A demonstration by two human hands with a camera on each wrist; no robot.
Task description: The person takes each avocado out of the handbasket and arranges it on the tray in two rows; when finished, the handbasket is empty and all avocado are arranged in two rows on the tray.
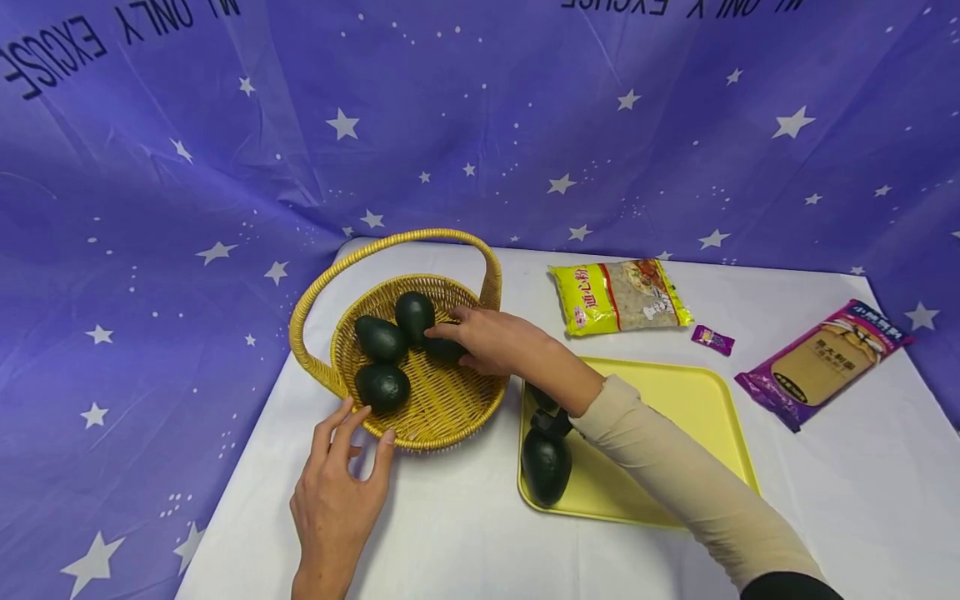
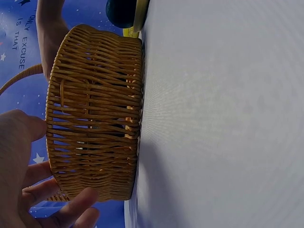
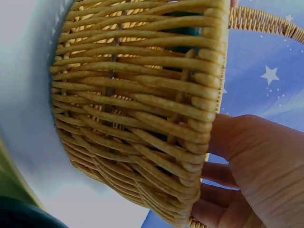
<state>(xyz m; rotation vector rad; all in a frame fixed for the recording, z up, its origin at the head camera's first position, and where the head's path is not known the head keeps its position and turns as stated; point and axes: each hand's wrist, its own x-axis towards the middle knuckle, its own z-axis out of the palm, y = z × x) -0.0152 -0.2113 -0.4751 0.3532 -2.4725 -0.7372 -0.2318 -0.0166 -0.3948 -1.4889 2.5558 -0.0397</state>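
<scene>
My right hand (image 1: 491,340) reaches over the near-right rim of a yellow wicker basket (image 1: 450,417) and holds a dark green avocado (image 1: 442,352), partly covered by the fingers. Three more avocados sit in the basket, one of them the front avocado (image 1: 383,387). In the right wrist view, the basket wall hides most of what the fingers hold. My left hand (image 1: 339,487) is at the basket's front-left rim, fingers spread and thumb against the rim in the left wrist view. Right of the basket, an avocado (image 1: 546,467) lies on a yellow tray (image 1: 675,400).
More dark items on the tray are partly hidden by my right forearm. Behind it lies a yellow food packet (image 1: 622,296), with a small purple packet (image 1: 712,340) and a large purple packet (image 1: 825,362) to the right. The basket's handle (image 1: 397,240) arches upward.
</scene>
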